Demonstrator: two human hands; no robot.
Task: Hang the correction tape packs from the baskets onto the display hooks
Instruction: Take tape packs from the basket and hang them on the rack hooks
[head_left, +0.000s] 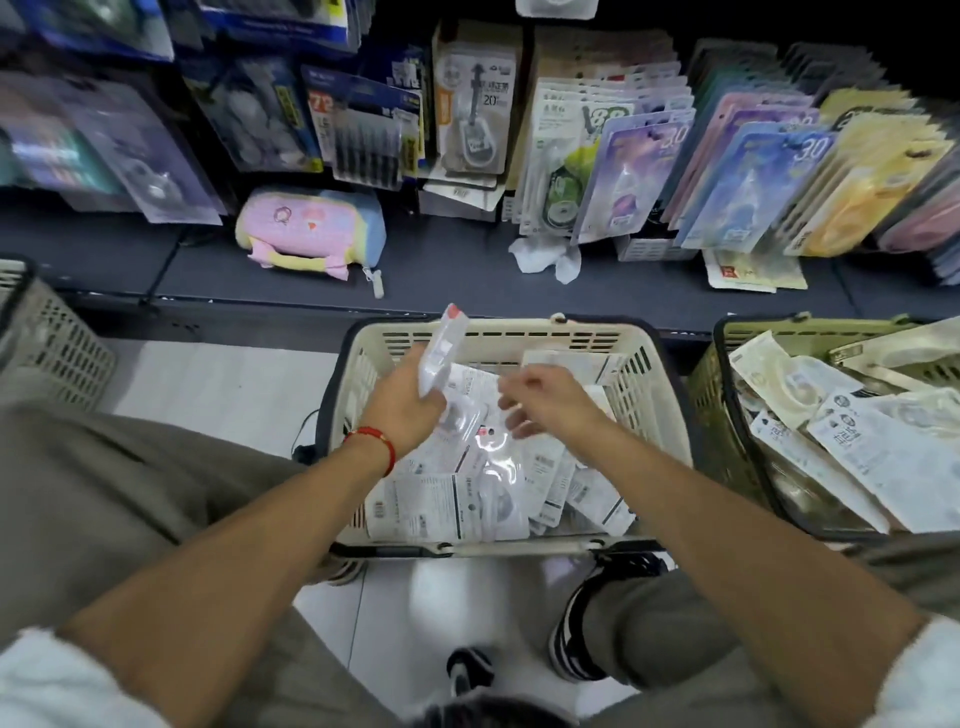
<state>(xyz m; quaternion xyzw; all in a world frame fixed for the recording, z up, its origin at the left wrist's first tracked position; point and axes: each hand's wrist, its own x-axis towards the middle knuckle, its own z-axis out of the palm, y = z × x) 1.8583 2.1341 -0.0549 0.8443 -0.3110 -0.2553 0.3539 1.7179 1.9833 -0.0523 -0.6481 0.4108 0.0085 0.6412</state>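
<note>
A cream basket (641, 371) on the floor in front of me holds several white correction tape packs (467, 499). My left hand (397, 410) grips a small stack of packs (441, 348) upright above the basket's left side. My right hand (545, 402) hovers over the basket's middle with fingers loosely curled and nothing in it. Above a dark shelf, rows of hanging packs (623, 156) fill the display hooks.
A green basket (727, 332) at the right holds more packs. A grey basket (57, 348) stands at the left. On the dark shelf (447, 275) lie a pink plush pencil case (311, 228) and a crumpled tissue (545, 257). My knees and shoes are below.
</note>
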